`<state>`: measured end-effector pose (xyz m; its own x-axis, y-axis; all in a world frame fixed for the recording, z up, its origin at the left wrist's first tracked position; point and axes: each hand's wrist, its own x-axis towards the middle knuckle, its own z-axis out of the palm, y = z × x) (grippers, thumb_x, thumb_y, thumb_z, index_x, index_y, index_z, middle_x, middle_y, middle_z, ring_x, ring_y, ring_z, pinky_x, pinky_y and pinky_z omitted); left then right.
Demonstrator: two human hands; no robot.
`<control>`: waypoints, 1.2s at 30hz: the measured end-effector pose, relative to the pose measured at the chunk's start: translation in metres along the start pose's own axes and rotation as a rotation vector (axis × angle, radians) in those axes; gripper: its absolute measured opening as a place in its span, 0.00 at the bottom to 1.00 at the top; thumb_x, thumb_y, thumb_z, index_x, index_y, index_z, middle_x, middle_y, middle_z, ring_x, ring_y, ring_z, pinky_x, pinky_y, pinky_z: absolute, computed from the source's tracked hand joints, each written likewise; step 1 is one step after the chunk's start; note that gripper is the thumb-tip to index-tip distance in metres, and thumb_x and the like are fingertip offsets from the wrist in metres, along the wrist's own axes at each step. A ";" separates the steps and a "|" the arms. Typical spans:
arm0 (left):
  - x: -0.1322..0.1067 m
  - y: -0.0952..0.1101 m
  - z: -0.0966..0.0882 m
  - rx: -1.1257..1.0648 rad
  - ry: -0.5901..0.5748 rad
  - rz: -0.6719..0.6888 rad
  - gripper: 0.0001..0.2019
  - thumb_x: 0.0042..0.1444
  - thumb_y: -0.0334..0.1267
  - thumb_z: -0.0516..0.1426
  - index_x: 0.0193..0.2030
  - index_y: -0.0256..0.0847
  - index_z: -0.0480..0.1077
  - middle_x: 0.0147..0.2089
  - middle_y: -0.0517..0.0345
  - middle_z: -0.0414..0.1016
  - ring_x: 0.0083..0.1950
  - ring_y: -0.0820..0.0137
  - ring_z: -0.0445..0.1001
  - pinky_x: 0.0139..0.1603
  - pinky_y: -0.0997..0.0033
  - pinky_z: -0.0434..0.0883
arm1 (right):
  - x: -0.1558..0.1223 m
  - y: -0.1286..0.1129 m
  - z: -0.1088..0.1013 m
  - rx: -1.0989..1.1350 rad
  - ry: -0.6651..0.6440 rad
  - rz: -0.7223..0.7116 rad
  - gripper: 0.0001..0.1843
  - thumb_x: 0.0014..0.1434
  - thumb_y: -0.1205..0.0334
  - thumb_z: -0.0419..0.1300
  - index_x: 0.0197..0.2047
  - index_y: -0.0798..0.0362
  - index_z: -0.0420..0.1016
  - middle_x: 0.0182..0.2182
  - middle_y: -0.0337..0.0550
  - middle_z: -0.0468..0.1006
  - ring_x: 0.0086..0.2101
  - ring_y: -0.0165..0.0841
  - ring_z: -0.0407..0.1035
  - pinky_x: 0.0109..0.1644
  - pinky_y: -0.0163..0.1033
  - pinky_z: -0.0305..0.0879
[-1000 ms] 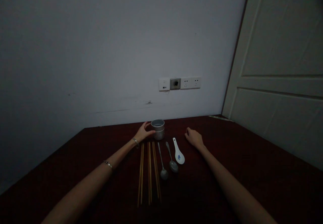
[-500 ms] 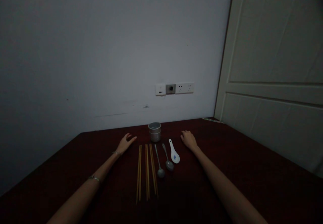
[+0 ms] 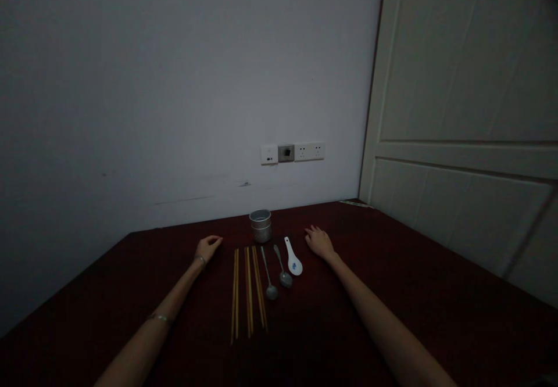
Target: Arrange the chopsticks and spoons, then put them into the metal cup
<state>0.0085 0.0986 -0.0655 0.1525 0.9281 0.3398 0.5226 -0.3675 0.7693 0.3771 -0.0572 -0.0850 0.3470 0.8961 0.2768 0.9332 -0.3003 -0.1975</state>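
Observation:
My left hand [image 3: 208, 248] rests on the dark red table, left of three pairs of wooden chopsticks [image 3: 248, 291]. Its thumb and fingertips are drawn together, with nothing seen between them. Flat on the table lies my right hand [image 3: 318, 242], fingers spread, right of a white soup spoon [image 3: 294, 265] with a blue mark. Between the chopsticks and that spoon are two metal spoons, a long-handled one [image 3: 271, 291] and a shorter one [image 3: 285, 279]. A round metal cup [image 3: 261, 228] stands upright behind the cutlery. Neither hand touches these things.
The table [image 3: 383, 259] meets a pale wall [image 3: 174, 114] at the back. Wall sockets [image 3: 309, 152] sit above the cup. A white panelled door [image 3: 457, 183] stands along the right side, and a thin strip [image 3: 355, 203] lies near the back right corner.
My left thumb and fingers have come closer together. The whole view has shifted slightly, so things appear further left. My right hand stays flat, and the cutlery and cup keep their arrangement.

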 end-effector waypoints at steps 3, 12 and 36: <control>-0.002 0.002 -0.002 0.013 -0.014 -0.022 0.12 0.39 0.44 0.56 0.27 0.38 0.74 0.32 0.54 0.77 0.39 0.62 0.74 0.43 0.69 0.67 | -0.002 -0.001 -0.001 0.004 0.002 0.003 0.24 0.58 0.59 0.43 0.56 0.52 0.62 0.57 0.50 0.60 0.56 0.40 0.52 0.56 0.45 0.46; -0.004 0.000 -0.002 0.034 -0.039 0.017 0.13 0.40 0.45 0.54 0.26 0.39 0.74 0.31 0.55 0.77 0.39 0.62 0.74 0.42 0.69 0.67 | -0.005 -0.003 -0.003 0.007 0.003 0.013 0.24 0.58 0.59 0.42 0.56 0.52 0.62 0.57 0.50 0.60 0.57 0.40 0.51 0.57 0.45 0.46; -0.010 -0.007 0.002 -0.001 -0.054 0.060 0.23 0.49 0.53 0.44 0.18 0.40 0.69 0.31 0.52 0.77 0.38 0.63 0.74 0.46 0.66 0.65 | -0.003 -0.002 -0.001 -0.010 0.016 -0.005 0.24 0.58 0.59 0.43 0.55 0.53 0.64 0.56 0.51 0.62 0.56 0.40 0.53 0.56 0.45 0.49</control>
<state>0.0049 0.0918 -0.0754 0.2280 0.9064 0.3555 0.5104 -0.4222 0.7491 0.3746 -0.0596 -0.0850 0.3441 0.8923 0.2923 0.9356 -0.2996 -0.1870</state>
